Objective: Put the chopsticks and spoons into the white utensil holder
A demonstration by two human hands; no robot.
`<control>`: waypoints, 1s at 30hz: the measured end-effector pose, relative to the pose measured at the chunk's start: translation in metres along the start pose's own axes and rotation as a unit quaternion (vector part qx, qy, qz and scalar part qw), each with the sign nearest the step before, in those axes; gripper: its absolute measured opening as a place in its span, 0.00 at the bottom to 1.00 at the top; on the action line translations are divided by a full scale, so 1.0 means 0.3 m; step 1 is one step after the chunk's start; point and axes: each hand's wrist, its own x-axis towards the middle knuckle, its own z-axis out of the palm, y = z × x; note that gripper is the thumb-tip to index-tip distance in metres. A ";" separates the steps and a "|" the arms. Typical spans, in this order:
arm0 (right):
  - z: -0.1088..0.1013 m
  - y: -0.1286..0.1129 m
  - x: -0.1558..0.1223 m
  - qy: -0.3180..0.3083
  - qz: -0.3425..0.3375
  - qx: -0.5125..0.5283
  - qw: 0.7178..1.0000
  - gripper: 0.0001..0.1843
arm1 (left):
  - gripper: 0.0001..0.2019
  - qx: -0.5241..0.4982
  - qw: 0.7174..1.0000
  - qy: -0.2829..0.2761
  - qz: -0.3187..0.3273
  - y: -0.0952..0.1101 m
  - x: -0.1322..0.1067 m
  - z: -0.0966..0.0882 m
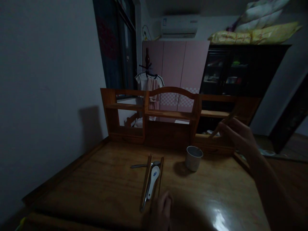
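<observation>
My right hand (237, 131) is raised above the right side of the desk, its fingers pinched round a thin wooden chopstick (214, 131) that slants down to the left. My left hand (163, 208) is low at the front with curled fingers, close to the near end of the right-hand chopsticks (161, 171). What it holds, if anything, is hidden. A white ceramic spoon (153, 179) with a blue mark lies between those and more chopsticks (146, 183) on the left. A metal spoon (141, 166) lies crosswise near their far ends. A grey metal cup (193, 160) stands upright to the right.
A wooden shelf unit (168, 114) rises along the back edge of the desk (96, 179). At left is a wall (53, 96). Behind stand a pink wardrobe (173, 64), a dark cabinet (240, 70) and hanging clothes (151, 83). Light is dim.
</observation>
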 end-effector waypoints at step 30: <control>0.194 0.355 0.083 -0.249 0.147 0.008 0.957 0.17 | 0.16 0.062 0.996 -0.057 0.031 0.022 -0.011 -0.018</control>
